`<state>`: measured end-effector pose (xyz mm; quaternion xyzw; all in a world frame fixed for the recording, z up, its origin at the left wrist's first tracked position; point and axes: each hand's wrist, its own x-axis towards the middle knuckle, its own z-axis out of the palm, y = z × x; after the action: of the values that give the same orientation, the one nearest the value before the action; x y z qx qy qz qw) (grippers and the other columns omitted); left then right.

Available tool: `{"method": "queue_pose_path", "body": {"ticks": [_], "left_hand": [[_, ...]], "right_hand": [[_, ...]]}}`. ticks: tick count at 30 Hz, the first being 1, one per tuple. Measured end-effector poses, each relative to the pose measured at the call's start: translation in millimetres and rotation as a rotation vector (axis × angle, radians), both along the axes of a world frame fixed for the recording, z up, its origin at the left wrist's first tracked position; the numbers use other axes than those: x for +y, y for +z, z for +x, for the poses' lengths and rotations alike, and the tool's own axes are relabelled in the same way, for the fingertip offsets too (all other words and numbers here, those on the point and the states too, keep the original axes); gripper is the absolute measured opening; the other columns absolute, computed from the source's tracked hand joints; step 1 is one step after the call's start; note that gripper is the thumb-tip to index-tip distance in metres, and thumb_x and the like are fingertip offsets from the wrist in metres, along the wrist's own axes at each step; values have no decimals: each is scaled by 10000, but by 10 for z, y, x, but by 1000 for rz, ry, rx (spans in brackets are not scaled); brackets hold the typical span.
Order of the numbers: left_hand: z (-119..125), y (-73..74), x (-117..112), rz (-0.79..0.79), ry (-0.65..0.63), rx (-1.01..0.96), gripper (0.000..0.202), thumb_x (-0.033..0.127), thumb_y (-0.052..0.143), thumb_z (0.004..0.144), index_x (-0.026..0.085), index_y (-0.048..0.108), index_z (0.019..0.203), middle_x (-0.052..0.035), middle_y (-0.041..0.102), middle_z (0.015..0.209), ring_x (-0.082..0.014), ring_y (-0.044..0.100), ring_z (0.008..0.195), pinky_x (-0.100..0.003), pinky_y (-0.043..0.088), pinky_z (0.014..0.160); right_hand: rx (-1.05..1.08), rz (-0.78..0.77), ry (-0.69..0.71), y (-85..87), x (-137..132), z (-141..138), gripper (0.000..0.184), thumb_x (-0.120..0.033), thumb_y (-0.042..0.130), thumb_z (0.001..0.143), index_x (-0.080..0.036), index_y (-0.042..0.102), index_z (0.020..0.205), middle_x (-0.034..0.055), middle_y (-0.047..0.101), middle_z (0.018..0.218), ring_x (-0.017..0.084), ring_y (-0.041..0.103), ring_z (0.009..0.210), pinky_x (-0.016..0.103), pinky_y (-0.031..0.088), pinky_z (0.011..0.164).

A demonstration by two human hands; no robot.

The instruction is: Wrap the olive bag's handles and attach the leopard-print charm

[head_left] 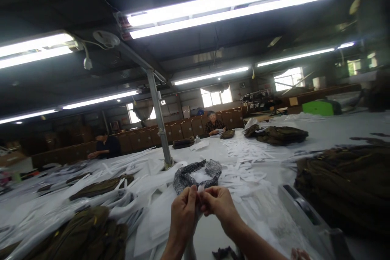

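Looking over the pale table (338, 126), we find a heap of dark olive cloth (347, 178) at near right. Farther off, right of centre, many white strips (243, 174) lie loose, seemingly unused. A speckled grey fabric loop (183, 176) sits at centre, just beyond our left hand (182, 208) and right hand (221, 205). Each grip is narrow, pinching a small white piece (201, 188). We judge its handling under way, not finished; whether it joins the loop, we cannot tell.

open air above left hand (182, 208) and right hand (222, 208), speckled cloth (182, 176) just beyond, post (159, 118) rising farther back, bags (350, 183) piled both sides, device (310, 224) right, low strips (243, 174) between
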<state>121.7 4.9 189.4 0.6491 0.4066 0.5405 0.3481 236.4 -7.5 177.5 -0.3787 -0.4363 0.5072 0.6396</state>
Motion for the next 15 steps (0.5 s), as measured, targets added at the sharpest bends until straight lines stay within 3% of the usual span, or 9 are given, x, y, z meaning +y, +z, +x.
{"method": "queue_pose_path", "body": {"ticks": [3,7,12,15], "left_hand": [[-29,85,148,-236,-107,-80,405,496,665,647,169,516,836,45,535,494,-115,503,433,-217,379,452],[-62,222,246,-488,-148,-76,536,647,603,599,146,563,788,-7,600,540,-148,584,476,-243,433,486],[-73,296,211,-512,-198,-60,494,630,637,589,157,538,690,26,568,502,-103,550,441,-215,432,486],[-88,293,212,-513,-257,-20,466,595,661,593,156,533,681,2,605,536,-112,567,452,-215,432,485]], "right_hand": [[-57,56,-13,1,42,-6,326,-418,671,668,-94,633,646,19,601,460,84,492,368,187,383,367],[-113,68,-51,13,68,8,274,-371,644,680,-99,636,651,2,584,410,79,458,317,185,366,335],[-131,33,-56,32,66,27,234,-334,629,675,-105,629,624,4,581,397,76,454,306,178,364,323],[-128,19,-45,28,62,29,254,-353,636,675,-107,629,610,6,577,391,74,445,301,175,348,313]]}}
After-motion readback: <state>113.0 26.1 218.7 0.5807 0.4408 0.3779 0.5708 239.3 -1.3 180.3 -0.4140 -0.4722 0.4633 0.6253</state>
